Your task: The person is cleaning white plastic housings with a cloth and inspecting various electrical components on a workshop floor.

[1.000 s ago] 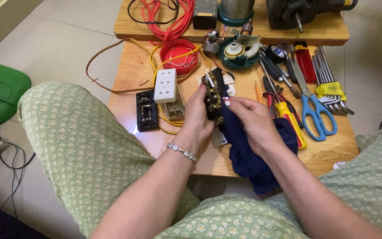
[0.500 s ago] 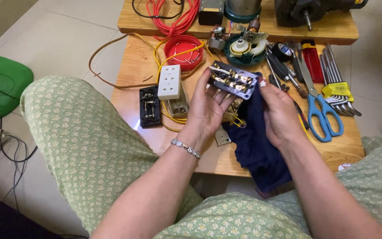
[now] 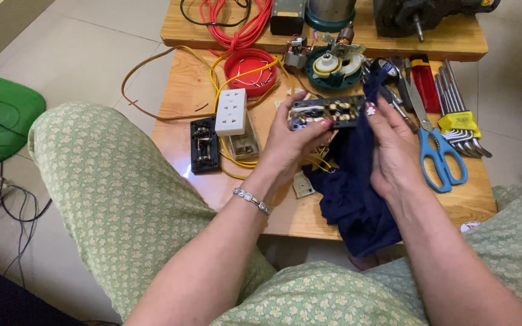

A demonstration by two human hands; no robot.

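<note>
A black socket base with brass contacts (image 3: 327, 111) is gripped crosswise, long axis left to right, by the left hand (image 3: 294, 145), while its right end is pinched through a navy cloth (image 3: 354, 181) by the right hand (image 3: 394, 151).

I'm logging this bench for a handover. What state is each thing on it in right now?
Black socket base: opened, brass contacts facing up, held in the left hand.
Dark blue cloth: crumpled, gripped by the right hand, draped off the table edge.
White socket cover: detached, lying face up.
Blue scissors: closed, lying flat.
Hex keys: bundled in a yellow holder.
Red wire: coiled.
</note>
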